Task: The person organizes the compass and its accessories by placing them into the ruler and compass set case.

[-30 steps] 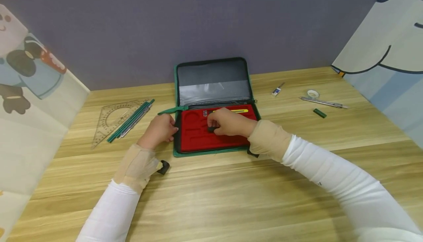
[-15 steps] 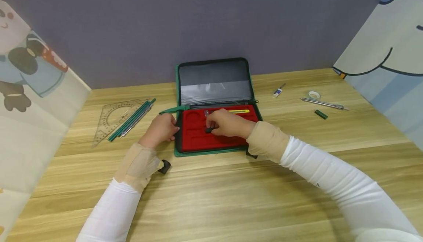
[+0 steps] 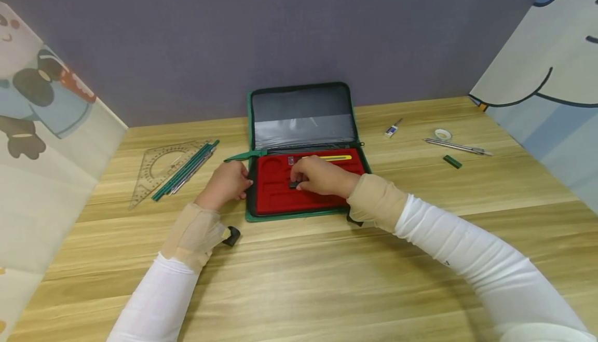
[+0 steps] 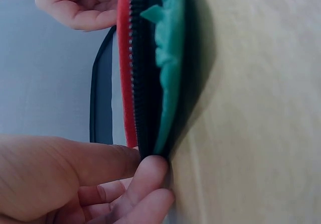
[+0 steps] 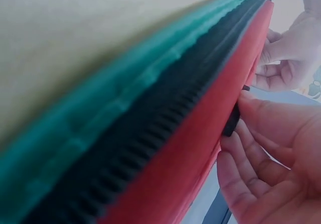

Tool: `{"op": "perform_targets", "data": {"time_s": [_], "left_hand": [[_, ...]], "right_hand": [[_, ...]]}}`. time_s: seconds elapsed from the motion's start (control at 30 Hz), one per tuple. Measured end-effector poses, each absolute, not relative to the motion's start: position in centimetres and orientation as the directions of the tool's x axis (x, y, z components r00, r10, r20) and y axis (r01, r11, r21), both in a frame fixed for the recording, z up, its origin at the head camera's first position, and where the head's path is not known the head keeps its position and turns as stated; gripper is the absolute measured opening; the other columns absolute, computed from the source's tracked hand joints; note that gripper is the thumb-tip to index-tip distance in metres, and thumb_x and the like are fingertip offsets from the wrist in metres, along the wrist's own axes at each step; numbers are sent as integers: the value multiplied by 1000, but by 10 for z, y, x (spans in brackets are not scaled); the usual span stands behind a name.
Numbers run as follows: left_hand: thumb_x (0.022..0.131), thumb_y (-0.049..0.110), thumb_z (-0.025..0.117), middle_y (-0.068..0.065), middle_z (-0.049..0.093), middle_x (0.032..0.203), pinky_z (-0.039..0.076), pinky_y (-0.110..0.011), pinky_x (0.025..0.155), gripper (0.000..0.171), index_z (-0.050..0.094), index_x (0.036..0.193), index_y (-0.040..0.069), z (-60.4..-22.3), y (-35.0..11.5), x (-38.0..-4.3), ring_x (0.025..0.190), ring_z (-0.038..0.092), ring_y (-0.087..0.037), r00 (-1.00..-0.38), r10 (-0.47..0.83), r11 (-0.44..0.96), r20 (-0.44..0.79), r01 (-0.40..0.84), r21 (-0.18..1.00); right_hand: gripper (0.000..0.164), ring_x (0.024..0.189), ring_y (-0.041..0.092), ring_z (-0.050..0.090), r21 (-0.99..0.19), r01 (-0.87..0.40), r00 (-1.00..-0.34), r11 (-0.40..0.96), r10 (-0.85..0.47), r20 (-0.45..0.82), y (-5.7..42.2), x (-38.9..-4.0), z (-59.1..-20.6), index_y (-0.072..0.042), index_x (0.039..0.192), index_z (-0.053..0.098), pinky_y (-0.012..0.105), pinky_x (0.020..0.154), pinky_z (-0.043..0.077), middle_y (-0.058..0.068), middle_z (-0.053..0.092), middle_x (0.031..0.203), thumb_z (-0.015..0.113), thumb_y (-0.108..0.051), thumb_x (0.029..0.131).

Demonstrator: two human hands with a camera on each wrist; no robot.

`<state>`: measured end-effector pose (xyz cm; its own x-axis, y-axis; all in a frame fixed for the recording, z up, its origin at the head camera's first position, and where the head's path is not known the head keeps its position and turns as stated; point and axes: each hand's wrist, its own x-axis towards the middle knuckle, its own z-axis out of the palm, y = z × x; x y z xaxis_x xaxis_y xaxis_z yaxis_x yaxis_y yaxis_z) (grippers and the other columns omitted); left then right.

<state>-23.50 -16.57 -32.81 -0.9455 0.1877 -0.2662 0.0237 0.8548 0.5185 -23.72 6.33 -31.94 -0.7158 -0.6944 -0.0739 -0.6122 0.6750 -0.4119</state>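
Note:
A green zip case lies unfolded on the wooden table, its dark lid leaning up at the back and a red moulded tray in its base. My left hand pinches the left edge of the case between thumb and fingers, as the left wrist view shows at the zip. My right hand is over the middle of the tray. Its thumb and fingertips pinch a small black block-like piece, right at the red surface and partly covered by the fingers. A slim yellow-edged tool lies in the tray's upper slot.
To the left lie a clear set square and several green and silver pencil-like sticks. A small lead-refill-like pack, a white tape ring, a silver compass and a green block lie right. A green strap sticks out left.
My right hand has shifted slightly left and down over the tray with the black piece. The left hand keeps its place at the case edge.

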Motion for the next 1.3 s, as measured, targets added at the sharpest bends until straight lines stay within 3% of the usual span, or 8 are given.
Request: {"op": "perform_targets", "data": {"time_s": [0.67, 1.03, 1.3], "left_hand": [[90, 6, 59, -8, 63, 65, 51, -22, 52, 18, 58, 103, -7, -328, -164, -234, 51, 59, -10, -948, 181, 861, -262, 24, 508], [90, 6, 58, -9, 64, 65, 51, -22, 52, 19, 58, 103, -8, -330, -167, -235, 51, 59, -10, -950, 199, 859, -240, 50, 510], [91, 7, 58, -7, 64, 66, 50, -22, 52, 22, 56, 106, -8, -328, -167, -234, 51, 59, -10, -948, 194, 863, -254, 42, 503]], "right_hand": [[14, 79, 16, 57, -441, -604, -731, 664, -682, -25, 80, -235, -319, -4, 97, 67, 27, 74, 51, 5, 65, 91, 70, -9, 85], [12, 78, 17, 62, -470, -542, -809, 697, -583, 69, 142, -236, -314, -2, 95, 67, 32, 71, 53, 7, 68, 90, 69, -3, 83], [11, 78, 18, 63, -523, -413, -886, 745, -462, 43, 199, -230, -318, 0, 96, 67, 33, 69, 51, 6, 68, 86, 65, 0, 85]]}}
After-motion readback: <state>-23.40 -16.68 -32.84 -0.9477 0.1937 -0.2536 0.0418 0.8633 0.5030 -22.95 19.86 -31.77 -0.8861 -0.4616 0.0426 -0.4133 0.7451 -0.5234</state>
